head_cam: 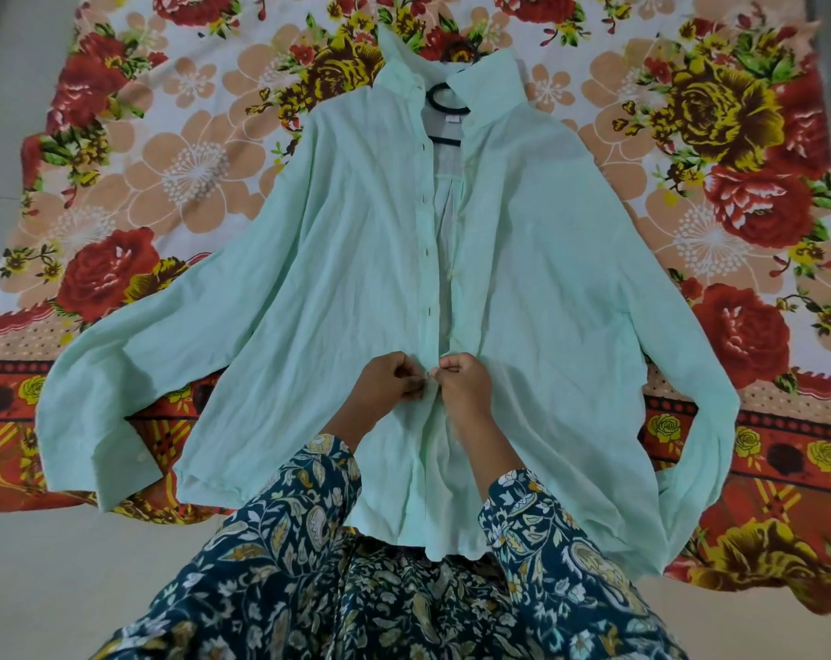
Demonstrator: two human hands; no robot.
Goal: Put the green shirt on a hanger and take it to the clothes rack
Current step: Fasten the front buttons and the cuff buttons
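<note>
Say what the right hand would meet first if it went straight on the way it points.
Probably more green shirt: the right hand pinches its front edge and points up the open front, toward the hanger at the collar. The left hand sits beside that line.

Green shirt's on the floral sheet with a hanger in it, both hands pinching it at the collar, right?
No. In the head view the left hand and right hand pinch the shirt low on its front opening, not the collar.
</note>
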